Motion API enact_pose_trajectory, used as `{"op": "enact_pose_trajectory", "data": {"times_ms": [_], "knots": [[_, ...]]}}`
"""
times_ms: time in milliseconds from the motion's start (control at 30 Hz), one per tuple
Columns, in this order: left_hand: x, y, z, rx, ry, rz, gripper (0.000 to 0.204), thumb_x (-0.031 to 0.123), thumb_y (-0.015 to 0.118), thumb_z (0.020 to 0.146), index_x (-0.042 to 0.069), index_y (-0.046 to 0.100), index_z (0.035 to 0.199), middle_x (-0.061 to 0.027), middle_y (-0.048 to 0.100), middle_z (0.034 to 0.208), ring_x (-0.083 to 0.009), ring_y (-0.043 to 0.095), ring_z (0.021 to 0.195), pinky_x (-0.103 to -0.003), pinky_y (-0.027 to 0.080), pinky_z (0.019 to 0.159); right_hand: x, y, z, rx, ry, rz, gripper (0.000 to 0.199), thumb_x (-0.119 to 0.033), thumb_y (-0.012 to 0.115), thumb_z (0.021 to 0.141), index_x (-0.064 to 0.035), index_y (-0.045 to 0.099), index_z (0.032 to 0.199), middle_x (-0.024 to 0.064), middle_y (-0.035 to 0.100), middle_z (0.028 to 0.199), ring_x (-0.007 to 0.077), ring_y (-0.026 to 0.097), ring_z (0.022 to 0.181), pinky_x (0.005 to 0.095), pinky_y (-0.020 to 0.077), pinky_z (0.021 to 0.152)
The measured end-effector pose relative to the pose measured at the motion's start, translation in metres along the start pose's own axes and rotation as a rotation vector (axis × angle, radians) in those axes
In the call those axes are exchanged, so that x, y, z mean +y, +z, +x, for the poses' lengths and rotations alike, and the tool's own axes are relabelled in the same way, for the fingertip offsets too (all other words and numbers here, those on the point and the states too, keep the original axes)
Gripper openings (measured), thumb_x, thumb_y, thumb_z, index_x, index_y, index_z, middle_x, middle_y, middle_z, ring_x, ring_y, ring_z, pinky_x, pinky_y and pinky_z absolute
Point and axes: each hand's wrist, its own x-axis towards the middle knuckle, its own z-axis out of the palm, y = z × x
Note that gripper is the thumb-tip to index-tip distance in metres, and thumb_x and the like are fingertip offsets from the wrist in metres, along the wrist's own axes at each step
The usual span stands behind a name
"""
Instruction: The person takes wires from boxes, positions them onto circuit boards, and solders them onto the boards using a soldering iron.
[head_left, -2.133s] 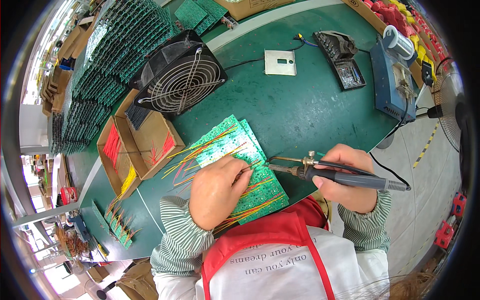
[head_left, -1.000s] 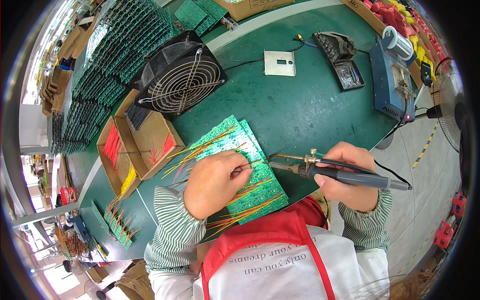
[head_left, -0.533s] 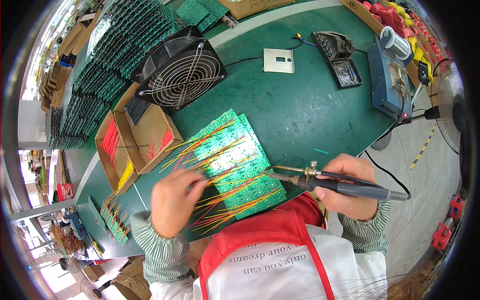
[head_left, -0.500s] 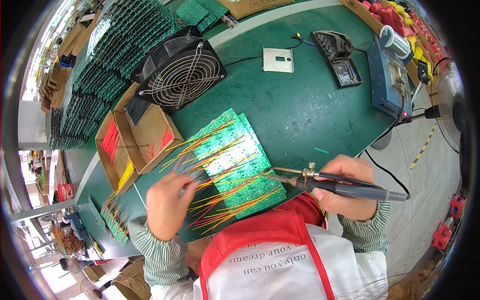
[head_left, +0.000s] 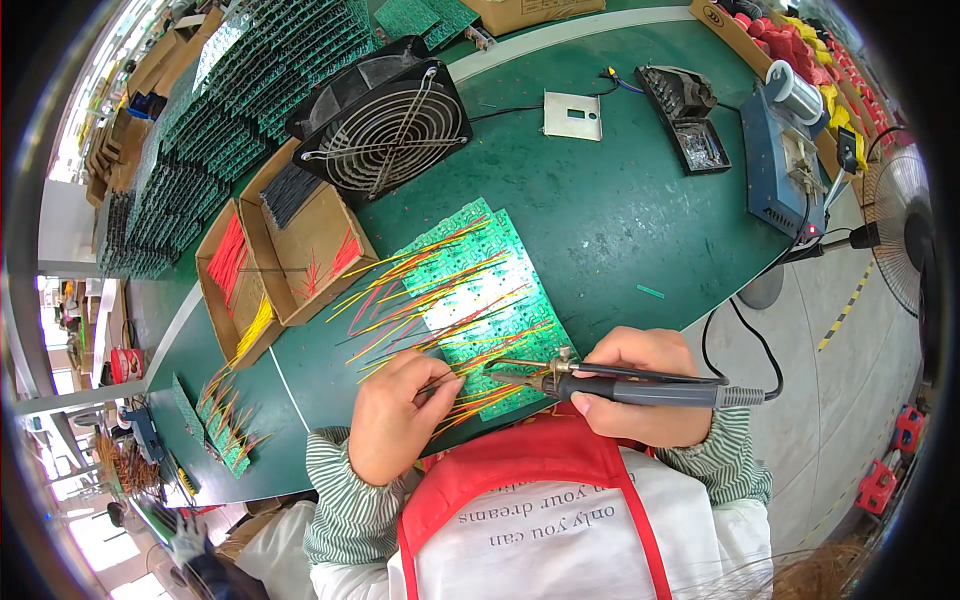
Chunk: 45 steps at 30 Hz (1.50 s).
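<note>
My right hand (head_left: pixel 660 425) grips a grey soldering iron (head_left: pixel 650 389) with a thin solder-feed tube along its top. The iron's tip points left, over the near part of a green circuit board panel (head_left: pixel 525 300) on the table. Red, yellow and dark wires (head_left: pixel 400 268) lie in rows across the panel, their loose ends sticking out past its left edge. At that edge, close to the tip, my left hand (head_left: pixel 395 415) has thumb and forefinger pinched on a thin wire (head_left: pixel 440 381), which looks dark. Where the tip touches is too small to tell.
Left of the panel stands a cardboard box (head_left: pixel 290 300) of red, yellow and black wires. Behind it are a black fan (head_left: pixel 385 130) and stacked circuit boards (head_left: pixel 240 90). A blue solder station (head_left: pixel 775 170) sits far right. Wired boards (head_left: pixel 222 430) lie at left; a co-worker's hand (head_left: pixel 188 540) shows lower left.
My left hand has moved right and nearer, up to the wires at the panel's edge. My right hand has brought the iron left over the panel. The whole view has shifted slightly.
</note>
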Motion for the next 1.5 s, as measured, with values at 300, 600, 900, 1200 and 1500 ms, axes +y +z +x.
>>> {"op": "enact_pose_trajectory", "data": {"times_ms": [300,600,900,1200,1500], "knots": [[-0.002,0.001,0.005,-0.031,0.055,0.018,0.009,0.005,0.07,0.076,0.0,0.062,0.079,-0.007,0.057,0.071,-0.0161,0.051,0.056,-0.028,0.042,0.05,0.006,0.002,0.005,-0.027,0.014,-0.014,0.016,-0.008,0.071,0.069,-0.0022,0.059,0.076,0.0039,0.059,0.059,0.0104,0.056,0.05,0.0251,0.0427,0.048],[-0.006,0.0,0.007,-0.053,0.061,0.022,0.009,0.005,0.07,0.075,0.001,0.062,0.078,-0.0069,0.058,0.071,-0.0164,0.052,0.056,-0.028,0.041,0.05,0.001,-0.002,0.009,-0.052,0.03,-0.023,0.016,-0.008,0.072,0.069,-0.0022,0.059,0.075,0.0044,0.059,0.06,0.0121,0.057,0.05,0.0251,0.0426,0.048],[-0.005,-0.03,0.001,0.277,0.077,0.232,0.009,0.008,0.068,0.078,0.002,0.064,0.083,-0.0112,0.062,0.074,-0.0248,0.061,0.063,-0.033,0.048,0.057,0.0,-0.01,0.001,-0.01,0.011,-0.029,0.016,-0.008,0.071,0.069,-0.0013,0.059,0.076,0.0029,0.058,0.057,0.0086,0.055,0.048,0.0235,0.0414,0.046],[0.001,-0.002,0.001,0.038,0.178,0.203,0.013,0.006,0.073,0.072,0.002,0.064,0.081,-0.0092,0.06,0.075,-0.0236,0.06,0.065,-0.032,0.047,0.056,0.002,-0.002,0.003,-0.017,0.004,-0.006,0.016,-0.008,0.071,0.069,-0.0017,0.058,0.076,0.0034,0.059,0.058,0.0091,0.055,0.05,0.0243,0.0422,0.047],[-0.005,-0.002,0.01,-0.054,0.111,0.043,0.01,0.004,0.071,0.074,0.001,0.062,0.077,-0.0045,0.054,0.072,-0.0123,0.042,0.05,-0.026,0.033,0.046,0.009,0.001,0.007,-0.037,0.014,-0.003,0.016,-0.008,0.071,0.069,-0.0019,0.058,0.077,0.0042,0.059,0.059,0.0106,0.057,0.05,0.0248,0.043,0.048]]}}
